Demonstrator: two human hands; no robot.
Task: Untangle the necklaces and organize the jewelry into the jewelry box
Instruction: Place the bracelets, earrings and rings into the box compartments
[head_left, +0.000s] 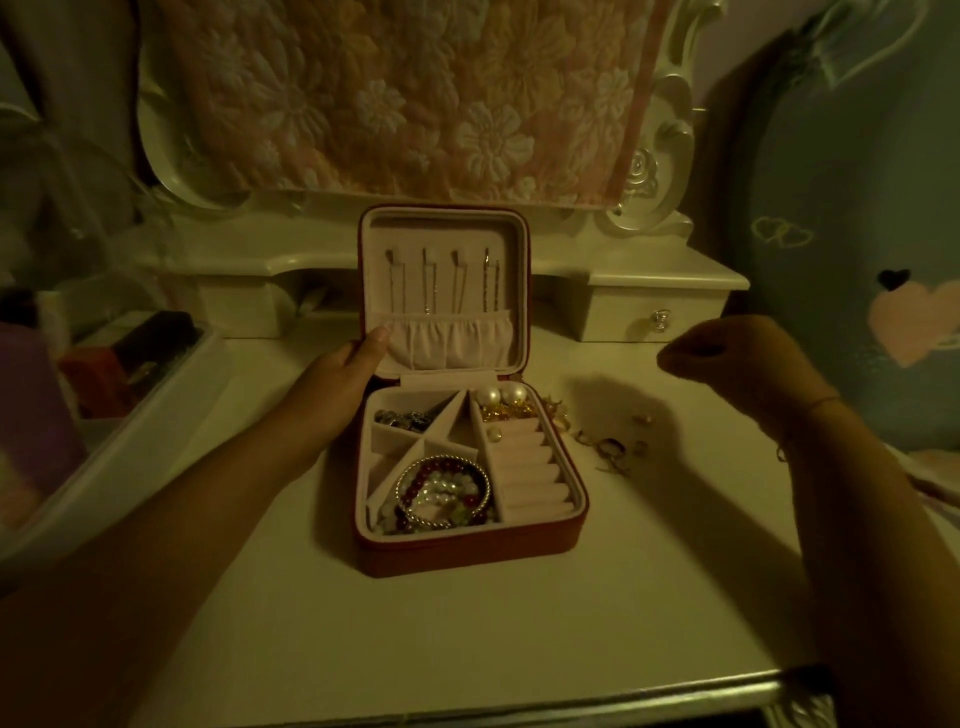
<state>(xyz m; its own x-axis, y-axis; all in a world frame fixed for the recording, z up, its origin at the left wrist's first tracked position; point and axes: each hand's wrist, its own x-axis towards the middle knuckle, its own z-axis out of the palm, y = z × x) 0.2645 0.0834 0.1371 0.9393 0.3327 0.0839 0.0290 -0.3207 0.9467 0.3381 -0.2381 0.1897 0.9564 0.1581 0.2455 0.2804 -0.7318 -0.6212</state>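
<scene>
So that the lid (447, 228) stands open, the left hand (348, 374) grips its edge, thumb inside. The red jewelry box (467, 556) sits mid-table, necklaces (441, 280) hung on its hooks. The right hand (727, 358) hovers curled near the loose rings (613, 447); whether it pinches one, I cannot tell.

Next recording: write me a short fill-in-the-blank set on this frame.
1. The left hand grips the red square jewelry box by its raised ___.
2. ___ thin chain necklaces hang above the gathered fabric pocket.
3. Small loose rings lie on the cream tabletop, on the box's ___ side.
Missing words: lid; four; right.
</scene>
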